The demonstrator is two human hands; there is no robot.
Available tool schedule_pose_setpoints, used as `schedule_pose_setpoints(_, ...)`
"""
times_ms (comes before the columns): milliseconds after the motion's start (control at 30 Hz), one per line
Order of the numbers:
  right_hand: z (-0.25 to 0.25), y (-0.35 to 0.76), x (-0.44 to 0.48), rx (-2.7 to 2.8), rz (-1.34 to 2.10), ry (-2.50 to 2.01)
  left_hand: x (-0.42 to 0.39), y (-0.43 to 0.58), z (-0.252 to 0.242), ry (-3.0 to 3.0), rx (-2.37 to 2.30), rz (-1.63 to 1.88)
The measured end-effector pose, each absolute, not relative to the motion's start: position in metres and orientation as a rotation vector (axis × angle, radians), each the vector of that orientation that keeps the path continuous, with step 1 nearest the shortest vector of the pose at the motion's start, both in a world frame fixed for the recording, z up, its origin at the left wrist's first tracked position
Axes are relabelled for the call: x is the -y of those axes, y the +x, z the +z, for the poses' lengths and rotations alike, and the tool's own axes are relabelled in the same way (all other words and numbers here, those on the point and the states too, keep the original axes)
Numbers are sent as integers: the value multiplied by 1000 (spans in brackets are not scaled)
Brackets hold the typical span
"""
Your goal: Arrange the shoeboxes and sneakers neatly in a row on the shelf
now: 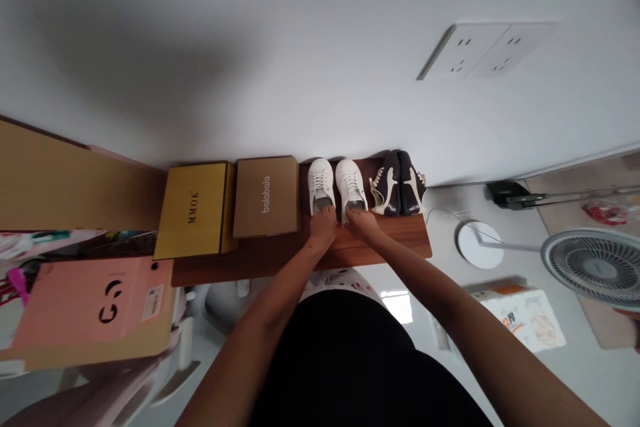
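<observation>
Two white sneakers stand side by side on a reddish-brown wooden shelf (400, 232), toes toward the wall. My left hand (323, 223) is closed on the heel of the left white sneaker (321, 179). On the heel of the right white sneaker (350, 180), my right hand (361, 221) has its fingers closed too. To the right sits a pair of dark sneakers (393, 187) with cream stripes. A brown balabala box (267, 197) is left of the white pair, and a yellow MMOK box (193, 210) lies beyond it.
A pink box (90, 300) and a large cardboard box (75, 180) are at the left. Wall sockets (487, 50) are at the upper right. On the right are a fan (597, 268), its white base (480, 245) and a white package (525, 320) on the floor.
</observation>
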State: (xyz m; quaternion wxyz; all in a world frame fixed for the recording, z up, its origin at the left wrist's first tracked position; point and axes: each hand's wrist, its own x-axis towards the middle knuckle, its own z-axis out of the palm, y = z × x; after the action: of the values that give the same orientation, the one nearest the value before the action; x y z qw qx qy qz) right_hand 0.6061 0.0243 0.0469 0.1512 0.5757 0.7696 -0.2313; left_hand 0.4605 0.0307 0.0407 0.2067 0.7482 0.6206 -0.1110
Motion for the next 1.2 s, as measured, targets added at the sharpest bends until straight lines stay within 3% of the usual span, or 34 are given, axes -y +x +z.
schedule_pose_setpoints(1200, 35, 581, -39, -2139, -673, 1779, -35, 468, 35, 1923, -1757, -253)
